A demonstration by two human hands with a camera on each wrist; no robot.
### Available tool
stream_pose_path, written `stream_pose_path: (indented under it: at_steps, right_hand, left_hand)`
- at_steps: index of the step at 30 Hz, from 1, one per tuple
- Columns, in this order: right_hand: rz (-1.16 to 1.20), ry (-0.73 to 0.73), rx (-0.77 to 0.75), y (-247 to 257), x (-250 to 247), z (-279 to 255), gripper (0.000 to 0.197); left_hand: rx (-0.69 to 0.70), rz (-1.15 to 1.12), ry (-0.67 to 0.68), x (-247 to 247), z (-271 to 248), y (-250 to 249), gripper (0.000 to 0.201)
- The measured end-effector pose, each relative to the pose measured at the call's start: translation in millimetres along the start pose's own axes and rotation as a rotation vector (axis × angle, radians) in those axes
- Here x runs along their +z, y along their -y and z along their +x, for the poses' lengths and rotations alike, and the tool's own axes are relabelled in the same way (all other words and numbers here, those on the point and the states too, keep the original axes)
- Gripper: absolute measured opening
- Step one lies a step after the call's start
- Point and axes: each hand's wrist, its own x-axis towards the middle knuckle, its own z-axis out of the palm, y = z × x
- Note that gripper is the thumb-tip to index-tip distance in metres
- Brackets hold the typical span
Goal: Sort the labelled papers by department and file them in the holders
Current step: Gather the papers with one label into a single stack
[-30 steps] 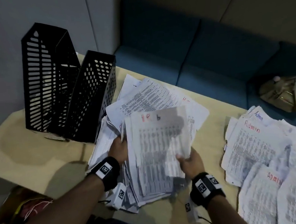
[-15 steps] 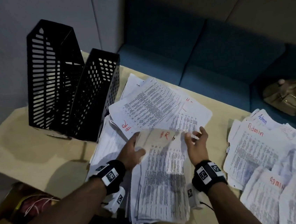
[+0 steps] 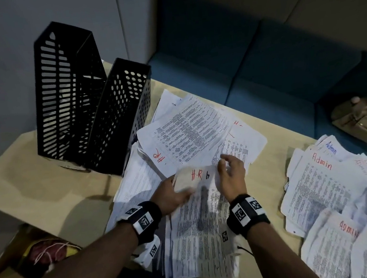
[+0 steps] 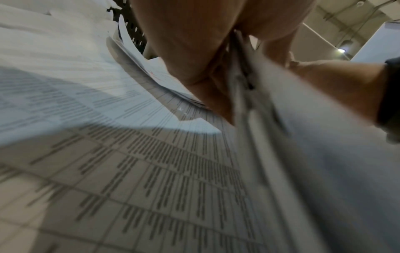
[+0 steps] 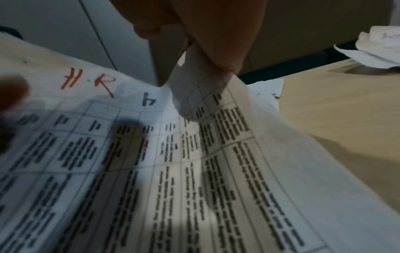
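Hands — left, right — both pinch the H.R sheet at its top corners.

I'm at a light wood table pushed up against a plain grey wall, and the room's pretty dim. A dark blue sofa sits right behind it, with a tan bag on the seat.
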Motion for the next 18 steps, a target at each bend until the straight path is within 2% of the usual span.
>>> stream_pose_path:
  at_steps: [2, 6, 7, 10, 14, 15, 18]
  right_hand:
    - [0.101, 0.027, -0.008, 1.0, 1.5, -4.1, 0.054]
    - [0.316, -0.030, 0.234, -7.0, -8.9, -4.9, 0.050]
    - [0.342, 0.014, 0.283, -9.6, -11.8, -5.7, 0.047]
    - [0.279, 0.169, 0.330, -14.4, -16.1, -14.4, 0.059]
    - [0.252, 0.253, 0.372, -28.0, -20.4, -29.9, 0.031]
    - [0.215, 0.280, 0.356, -29.4, -22.0, -32.9, 0.034]
    - [0.121, 0.318, 0.249, -30.4, -24.3, -39.7, 0.072]
  left_hand:
    - [-0.053, -0.035, -0.047, -3.4, 1.2, 5.7, 0.035]
    - [-0.085, 0.031, -0.122, -15.0, 3.5, 20.3, 0.030]
    - [-0.069, 0.044, -0.140, -16.8, 4.3, 22.6, 0.029]
    - [-0.026, -0.009, -0.162, -15.3, 6.0, 22.6, 0.023]
    - [-0.054, -0.151, -0.261, -9.8, 9.7, 18.8, 0.014]
    - [-0.065, -0.172, -0.268, -9.3, 12.0, 19.3, 0.013]
    - [-0.062, -0.214, -0.225, -7.8, 14.6, 13.6, 0.021]
